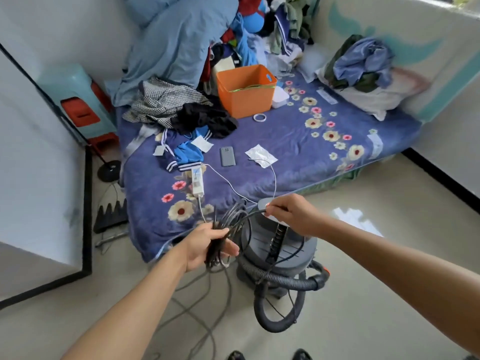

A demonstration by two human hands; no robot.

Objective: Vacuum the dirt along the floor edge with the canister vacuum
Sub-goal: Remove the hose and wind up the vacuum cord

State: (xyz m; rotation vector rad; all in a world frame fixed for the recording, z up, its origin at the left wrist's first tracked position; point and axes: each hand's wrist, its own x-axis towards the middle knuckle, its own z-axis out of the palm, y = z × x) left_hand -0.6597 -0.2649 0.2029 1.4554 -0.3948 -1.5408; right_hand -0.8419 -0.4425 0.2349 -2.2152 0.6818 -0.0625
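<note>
1. Gripping a coiled black cord point(240, 216), the left hand point(207, 246) has its fingers curled round the bundle.
2. The right hand point(293, 214) pinches one strand of that cord between thumb and fingers, just above the canister vacuum point(283, 245).
3. The grey vacuum stands on the floor point(376, 281), just beside the near edge of the bed point(285, 141).
4. Its ribbed hose point(283, 280) loops on the floor in front of it.
5. A phone point(227, 156) lies on the bed.

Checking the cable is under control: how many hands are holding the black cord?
2. The left hand grips the coiled cord; the right hand pinches one strand of it above the canister vacuum.
</note>
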